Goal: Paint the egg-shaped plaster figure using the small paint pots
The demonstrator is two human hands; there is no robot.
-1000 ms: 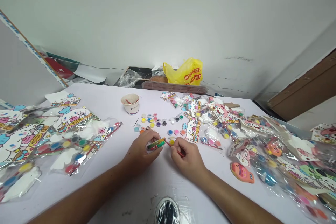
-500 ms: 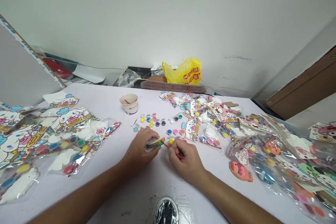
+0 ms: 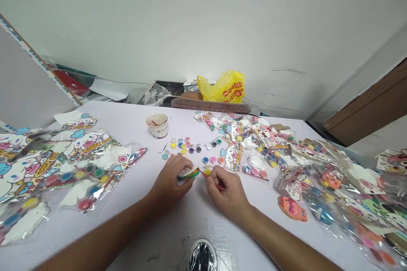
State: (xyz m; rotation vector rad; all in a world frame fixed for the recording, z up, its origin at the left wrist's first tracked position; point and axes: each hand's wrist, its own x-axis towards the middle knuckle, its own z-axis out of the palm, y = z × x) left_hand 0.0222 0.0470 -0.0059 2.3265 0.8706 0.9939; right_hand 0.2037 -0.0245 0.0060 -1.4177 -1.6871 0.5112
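Note:
My left hand point(image 3: 176, 176) is closed around a small painted plaster figure point(image 3: 188, 173), tilted so its green and yellow edge shows; its face is mostly hidden from me. Pinched in my right hand point(image 3: 226, 188) is a thin red paintbrush point(image 3: 219, 186), its tip at the figure's right end. Just beyond the hands lie small paint pots point(image 3: 191, 150) in several colours, with a yellow pot point(image 3: 207, 172) close by the brush. A paper cup point(image 3: 157, 126) with a brush standing in it is farther back on the left.
Clear packets of white figures and paints cover the left point(image 3: 95, 173) and right point(image 3: 321, 194) of the white table point(image 3: 165, 237). A painted pink figure point(image 3: 293, 208) lies right of my hand. Behind the table stand a tray point(image 3: 210, 104) and yellow plastic bag point(image 3: 224, 87). A round black object point(image 3: 202, 256) is at the near edge.
My left hand has turned the figure slightly, showing more of its pale upper side. My right hand with the paintbrush has shifted a little to the right.

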